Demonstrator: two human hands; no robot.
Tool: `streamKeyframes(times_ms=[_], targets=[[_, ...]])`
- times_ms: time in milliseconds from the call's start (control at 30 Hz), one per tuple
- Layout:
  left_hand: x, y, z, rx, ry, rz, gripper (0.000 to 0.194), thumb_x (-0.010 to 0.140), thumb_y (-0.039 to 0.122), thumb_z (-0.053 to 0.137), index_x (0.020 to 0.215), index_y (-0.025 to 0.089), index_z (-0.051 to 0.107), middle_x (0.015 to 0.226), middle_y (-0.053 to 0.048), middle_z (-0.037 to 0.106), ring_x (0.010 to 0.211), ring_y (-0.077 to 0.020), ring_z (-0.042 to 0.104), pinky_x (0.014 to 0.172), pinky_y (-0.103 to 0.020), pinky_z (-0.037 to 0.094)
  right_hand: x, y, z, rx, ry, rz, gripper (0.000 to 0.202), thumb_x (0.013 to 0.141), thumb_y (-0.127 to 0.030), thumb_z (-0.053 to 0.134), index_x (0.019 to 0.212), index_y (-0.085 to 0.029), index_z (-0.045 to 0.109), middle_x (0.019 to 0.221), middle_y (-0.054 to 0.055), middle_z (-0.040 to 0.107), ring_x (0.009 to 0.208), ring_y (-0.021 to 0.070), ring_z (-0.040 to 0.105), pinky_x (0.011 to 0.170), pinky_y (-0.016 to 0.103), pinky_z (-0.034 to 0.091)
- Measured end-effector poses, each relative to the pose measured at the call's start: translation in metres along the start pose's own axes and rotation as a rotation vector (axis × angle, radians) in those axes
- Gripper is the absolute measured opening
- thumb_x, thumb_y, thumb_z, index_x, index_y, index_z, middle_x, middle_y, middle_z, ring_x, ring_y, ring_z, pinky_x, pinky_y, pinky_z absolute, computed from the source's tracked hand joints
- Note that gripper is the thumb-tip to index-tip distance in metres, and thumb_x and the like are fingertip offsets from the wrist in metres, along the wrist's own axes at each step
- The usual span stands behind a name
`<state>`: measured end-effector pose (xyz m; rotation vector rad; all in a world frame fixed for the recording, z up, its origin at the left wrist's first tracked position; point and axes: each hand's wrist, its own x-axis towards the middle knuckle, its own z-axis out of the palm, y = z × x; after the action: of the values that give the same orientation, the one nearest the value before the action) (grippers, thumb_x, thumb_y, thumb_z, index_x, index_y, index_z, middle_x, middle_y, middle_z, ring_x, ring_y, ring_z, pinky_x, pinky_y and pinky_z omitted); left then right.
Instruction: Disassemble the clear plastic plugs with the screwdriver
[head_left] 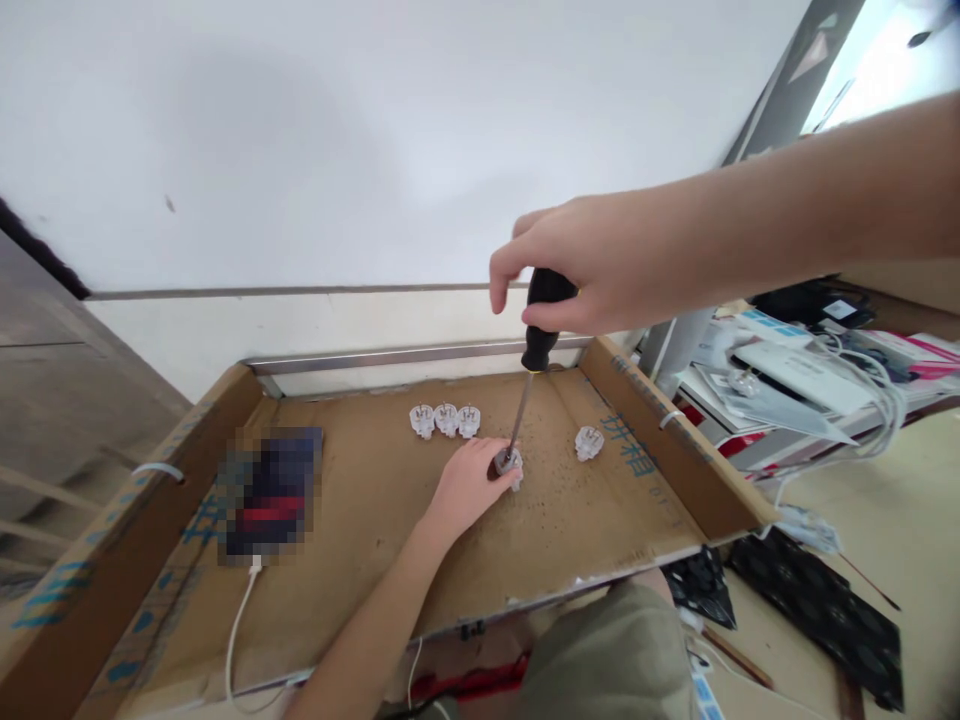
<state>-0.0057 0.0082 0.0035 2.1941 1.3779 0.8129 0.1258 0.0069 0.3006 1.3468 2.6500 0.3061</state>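
Observation:
My right hand (559, 265) holds the black handle of a screwdriver (551, 300), whose metal shaft points down at a clear plastic plug piece (514, 466). That piece is pinned on the cardboard by my left hand (480, 478), its fingers pressed around it. The screwdriver tip meets the piece between the fingers; the exact contact point is hidden. Three similar clear plug pieces (446, 419) stand in a row behind my left hand. Another clear plug piece (589, 442) lies to the right.
The work surface is a cardboard-lined tray (360, 500) with raised sides. A blurred-out device (274, 490) with a white cable lies at the left. On the right, a shelf holds papers and cables (817, 380). Black plastic packaging (821, 610) is on the floor.

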Motion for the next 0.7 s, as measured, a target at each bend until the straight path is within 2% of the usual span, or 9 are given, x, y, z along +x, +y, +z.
streamKeyframes(times_ms=[67, 100, 167, 233, 300, 333, 467, 600, 700], targets=[[-0.0003, 0.0002, 0.0000, 0.001, 0.005, 0.006, 0.030, 0.080, 0.033, 0.059, 0.109, 0.024, 0.060, 0.100, -0.002, 0.065, 0.093, -0.0205, 0.056, 0.083, -0.034, 0.044, 0.0006, 0.0017, -0.0002, 0.088, -0.021, 0.019, 0.041, 0.073, -0.029, 0.056, 0.113, -0.037, 0.052, 0.117, -0.003, 0.052, 0.060, 0.0051, 0.048, 0.056, 0.024, 0.034], [-0.0003, 0.0000, 0.0003, 0.005, 0.008, 0.012, 0.029, 0.081, 0.033, 0.058, 0.109, 0.024, 0.060, 0.100, -0.002, 0.065, 0.093, -0.0202, 0.056, 0.083, -0.034, 0.044, 0.0009, 0.0026, -0.0002, 0.097, -0.036, 0.037, 0.044, 0.071, -0.033, 0.059, 0.115, -0.036, 0.051, 0.113, -0.002, 0.054, 0.059, 0.0055, 0.049, 0.055, 0.024, 0.034], [-0.0003, -0.0009, 0.0012, 0.013, 0.019, 0.028, 0.025, 0.084, 0.032, 0.054, 0.107, 0.023, 0.061, 0.100, -0.002, 0.066, 0.094, -0.0198, 0.056, 0.085, -0.034, 0.044, 0.0015, 0.0040, 0.0001, 0.026, -0.051, 0.076, 0.037, 0.074, -0.046, 0.054, 0.108, -0.032, 0.056, 0.091, 0.000, 0.061, 0.055, 0.0078, 0.048, 0.054, 0.025, 0.033], [0.0000, -0.0025, 0.0025, 0.018, 0.032, 0.042, 0.022, 0.087, 0.031, 0.050, 0.104, 0.023, 0.062, 0.100, -0.002, 0.066, 0.094, -0.0193, 0.056, 0.085, -0.033, 0.044, 0.0017, 0.0044, 0.0003, -0.048, -0.042, 0.072, 0.030, 0.077, -0.048, 0.049, 0.099, -0.031, 0.060, 0.080, -0.001, 0.061, 0.053, 0.0083, 0.047, 0.054, 0.026, 0.032], [0.0003, -0.0041, 0.0038, 0.021, 0.041, 0.050, 0.021, 0.088, 0.030, 0.049, 0.103, 0.023, 0.062, 0.099, -0.002, 0.066, 0.094, -0.0190, 0.057, 0.085, -0.033, 0.044, 0.0016, 0.0034, -0.0003, -0.028, -0.037, 0.031, 0.026, 0.077, -0.037, 0.053, 0.103, -0.034, 0.058, 0.092, -0.003, 0.061, 0.056, 0.0069, 0.048, 0.054, 0.025, 0.033], [0.0005, -0.0047, 0.0042, 0.023, 0.041, 0.053, 0.021, 0.088, 0.029, 0.049, 0.103, 0.023, 0.062, 0.099, -0.002, 0.066, 0.094, -0.0190, 0.057, 0.085, -0.033, 0.044, 0.0015, 0.0025, -0.0009, -0.014, -0.041, 0.017, 0.032, 0.075, -0.035, 0.056, 0.107, -0.036, 0.055, 0.097, -0.004, 0.061, 0.057, 0.0066, 0.049, 0.054, 0.024, 0.033], [0.0007, -0.0052, 0.0046, 0.031, 0.038, 0.056, 0.022, 0.088, 0.029, 0.049, 0.104, 0.023, 0.062, 0.101, -0.003, 0.066, 0.095, -0.0195, 0.057, 0.087, -0.034, 0.044, 0.0016, -0.0013, -0.0036, -0.095, -0.075, 0.076, 0.031, 0.077, -0.044, 0.052, 0.106, -0.031, 0.056, 0.078, -0.001, 0.061, 0.059, 0.0106, 0.052, 0.058, 0.027, 0.035], [0.0008, -0.0045, 0.0045, 0.026, 0.033, 0.052, 0.021, 0.088, 0.029, 0.049, 0.103, 0.023, 0.062, 0.100, -0.003, 0.067, 0.094, -0.0198, 0.057, 0.086, -0.035, 0.044, 0.0015, -0.0013, -0.0027, -0.021, -0.032, -0.005, 0.033, 0.072, -0.033, 0.059, 0.105, -0.035, 0.057, 0.101, -0.002, 0.058, 0.067, 0.0101, 0.051, 0.063, 0.027, 0.036], [0.0011, -0.0047, 0.0045, 0.013, 0.042, 0.041, 0.022, 0.087, 0.031, 0.050, 0.104, 0.023, 0.062, 0.102, -0.003, 0.066, 0.095, -0.0195, 0.057, 0.087, -0.034, 0.044, 0.0021, 0.0033, -0.0001, -0.053, -0.006, -0.014, 0.023, 0.078, -0.038, 0.051, 0.099, -0.034, 0.059, 0.095, -0.001, 0.058, 0.066, 0.0109, 0.050, 0.063, 0.028, 0.036]])
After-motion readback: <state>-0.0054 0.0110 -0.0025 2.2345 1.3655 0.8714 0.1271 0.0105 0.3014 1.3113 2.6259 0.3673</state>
